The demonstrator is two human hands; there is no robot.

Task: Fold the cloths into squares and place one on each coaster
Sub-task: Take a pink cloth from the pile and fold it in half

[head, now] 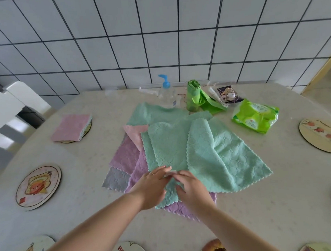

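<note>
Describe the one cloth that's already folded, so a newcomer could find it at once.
Start at the table and look to its far left, away from the loose pile of cloths in the middle. There a pink folded cloth lies on a round coaster, which peeks out at its right edge. It is the only cloth folded square and lying apart from the pile.

**Camera inventory: one head view**

I have a single wide-angle view, worn on the head, looking forward and steeply down across the table (242, 207) toward the tiled wall (156, 39). It sits close: both forearms enter from the bottom edge, and straight lines bow at the borders. The cloth pile (181, 143) lies centre-frame. No second view shares the scene.
</note>
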